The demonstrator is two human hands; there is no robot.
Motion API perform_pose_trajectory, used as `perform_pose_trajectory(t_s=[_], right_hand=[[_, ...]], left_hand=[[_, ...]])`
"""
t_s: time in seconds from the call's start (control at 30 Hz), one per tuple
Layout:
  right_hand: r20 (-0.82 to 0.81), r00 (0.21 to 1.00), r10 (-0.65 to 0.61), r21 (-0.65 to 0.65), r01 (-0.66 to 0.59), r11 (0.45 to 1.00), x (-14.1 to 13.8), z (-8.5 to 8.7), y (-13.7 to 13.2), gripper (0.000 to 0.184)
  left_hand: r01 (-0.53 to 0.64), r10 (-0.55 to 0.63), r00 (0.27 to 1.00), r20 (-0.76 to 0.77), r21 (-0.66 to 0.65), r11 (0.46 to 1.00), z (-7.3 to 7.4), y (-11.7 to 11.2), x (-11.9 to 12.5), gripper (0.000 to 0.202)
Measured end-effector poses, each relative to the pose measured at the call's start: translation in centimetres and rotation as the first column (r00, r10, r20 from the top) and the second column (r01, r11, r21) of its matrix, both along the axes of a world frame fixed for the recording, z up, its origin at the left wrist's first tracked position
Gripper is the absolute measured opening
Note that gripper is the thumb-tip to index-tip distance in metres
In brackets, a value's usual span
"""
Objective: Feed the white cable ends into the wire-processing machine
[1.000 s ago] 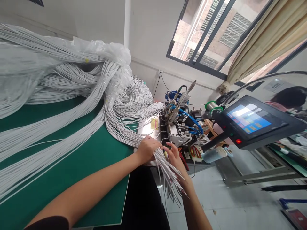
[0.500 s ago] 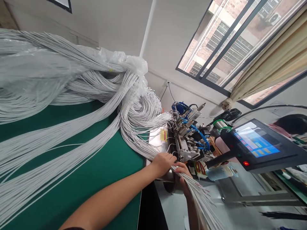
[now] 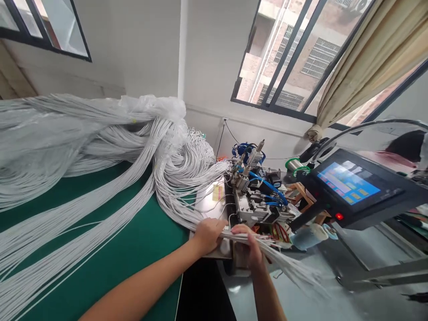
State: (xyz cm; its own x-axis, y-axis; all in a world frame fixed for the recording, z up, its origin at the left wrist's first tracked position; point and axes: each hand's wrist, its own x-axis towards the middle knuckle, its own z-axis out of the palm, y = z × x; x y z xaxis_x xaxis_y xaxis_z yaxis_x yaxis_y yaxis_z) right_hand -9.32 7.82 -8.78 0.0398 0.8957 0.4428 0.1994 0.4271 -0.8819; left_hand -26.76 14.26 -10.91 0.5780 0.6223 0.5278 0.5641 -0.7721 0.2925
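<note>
A thick bundle of grey-white cables (image 3: pixel 180 213) curves from the heap on the table toward the machine's near corner. My left hand (image 3: pixel 210 235) is closed around this bundle beside the machine's metal plate. Just to its right, my right hand (image 3: pixel 249 244) grips the same bundle, thumb on top and fingers wrapped beneath. Beyond the right hand the loose cable ends (image 3: pixel 294 263) fan out to the lower right over the floor, blurred at the tips. Some ends near that hand look reddish.
A green-topped table (image 3: pixel 133 263) carries more cable bundles and plastic wrap (image 3: pixel 167 109). Ahead stands a machine (image 3: pixel 257 191) with blue air hoses. Its control screen (image 3: pixel 347 183) juts out at right, with a solder-like wire spool (image 3: pixel 296 166) behind. Another person's dark-haired head (image 3: pixel 406 145) shows at far right.
The camera view has turned, so the scene sits lower and further left. My right hand has raised the loose cable ends, which now swing out more to the right.
</note>
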Motion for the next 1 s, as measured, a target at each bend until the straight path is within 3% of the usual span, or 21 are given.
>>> perform_pose_trajectory(t_s=[0.17,0.33,0.37,0.43,0.53,0.6,0.63,0.8,0.9,1.0], right_hand=[[0.030,0.995,-0.093,0.045,0.092,0.995,0.4,-1.2,-0.2,0.034],[0.101,0.994,-0.052,0.114,0.040,0.993,0.4,-1.1,-0.8,0.029],[0.114,0.993,-0.038,0.121,0.024,0.992,0.4,-0.9,-0.9,0.028],[0.135,0.991,-0.002,0.121,-0.015,0.993,0.5,-0.4,-1.1,0.029],[0.134,0.991,0.031,0.068,-0.040,0.997,0.7,0.3,-1.2,0.031],[0.123,0.992,0.036,0.030,-0.040,0.999,0.8,0.5,-1.1,0.032],[0.118,0.992,0.043,0.014,-0.045,0.999,0.9,0.6,-1.0,0.033],[0.100,0.991,0.094,-0.013,-0.093,0.996,1.3,0.6,0.0,0.037],[0.099,0.989,0.109,0.087,-0.117,0.989,1.5,-0.3,0.9,0.036],[0.121,0.984,0.128,0.138,-0.144,0.980,2.0,-1.6,1.8,0.036]], left_hand=[[0.068,-0.069,0.998,0.014,0.049,0.996,-0.3,-0.2,-0.5,0.028],[0.333,-0.341,0.936,0.089,0.094,0.938,1.2,-1.2,-1.2,0.035],[0.333,-0.348,0.928,0.131,0.124,0.935,1.4,-1.0,-1.4,0.034],[0.198,-0.238,0.935,0.262,0.168,0.966,1.7,0.2,-1.9,0.029],[-0.174,0.138,0.912,0.386,0.059,0.983,2.8,4.9,-2.5,0.027],[-0.318,0.325,0.909,0.263,-0.070,0.946,4.2,9.4,-2.6,0.030],[-0.350,0.364,0.924,0.116,-0.129,0.928,5.1,11.8,-2.6,0.031],[-0.309,0.300,0.951,-0.075,-0.189,0.932,8.3,22.0,-0.7,0.039],[-0.264,0.224,0.957,-0.184,-0.229,0.937,8.6,25.9,1.7,0.048],[-0.268,0.187,0.940,-0.285,-0.279,0.922,7.7,28.6,4.1,0.059]])
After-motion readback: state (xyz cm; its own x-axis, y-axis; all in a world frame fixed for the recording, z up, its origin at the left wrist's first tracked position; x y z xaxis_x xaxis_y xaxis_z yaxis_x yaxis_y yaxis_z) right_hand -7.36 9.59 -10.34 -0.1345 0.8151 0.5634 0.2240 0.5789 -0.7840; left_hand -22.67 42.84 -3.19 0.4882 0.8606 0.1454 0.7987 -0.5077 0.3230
